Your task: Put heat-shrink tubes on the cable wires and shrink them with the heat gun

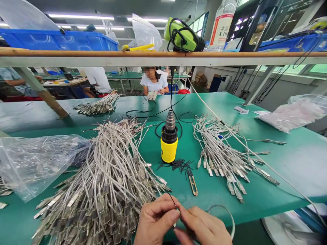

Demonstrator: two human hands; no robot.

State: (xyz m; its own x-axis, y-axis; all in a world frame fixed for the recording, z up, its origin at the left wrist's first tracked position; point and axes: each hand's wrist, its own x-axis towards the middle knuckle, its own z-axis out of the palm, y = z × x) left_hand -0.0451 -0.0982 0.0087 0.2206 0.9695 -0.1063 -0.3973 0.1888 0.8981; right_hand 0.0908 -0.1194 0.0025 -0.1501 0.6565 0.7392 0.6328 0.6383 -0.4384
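Note:
Both hands meet at the table's front edge. My left hand [155, 219] pinches a thin black wire end, fingers closed. My right hand [201, 226] is closed on the same grey cable [227, 212], which loops off to the right. Just left of my hands lies a big pile of grey USB cables [107, 183]. A smaller fanned pile of cables [222, 156] lies to the right. A yellow heat gun [169, 141] stands upright in the middle, nozzle up. Short black tube pieces [178, 165] and small snips [192, 182] lie before it.
A clear plastic bag [33, 163] lies at the left, another bag [293, 114] at the far right. A further cable bundle [98, 105] sits at the back. A shelf [153, 56] overhead carries blue bins, a bottle and a green tool. Other people work at tables behind.

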